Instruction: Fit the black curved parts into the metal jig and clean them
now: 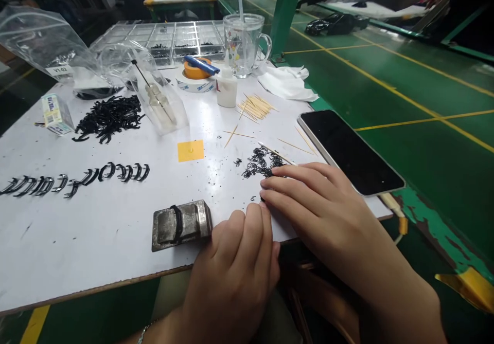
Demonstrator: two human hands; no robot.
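My left hand (239,261) is closed at the table's front edge, its fingers curled and pressed together. My right hand (328,210) reaches in from the right, fingers bent and close together, its thumb hidden. Where the fingertips of both hands meet, a bit of a small black piece (262,198) shows; most of it is covered. Just beyond the right fingers lies a pile of tiny black rings (257,163). A cotton swab (276,152) runs across it toward the right hand. Left of my left hand sits a metal block (189,223) with a black strip across it.
Curved black parts (92,176) lie in a row at left, behind them a heap of black pieces (111,115). Toothpicks (257,107), a white bottle (226,91), a glass mug (247,46) and a compartment box (170,35) stand farther back. A phone (347,148) overhangs the right edge.
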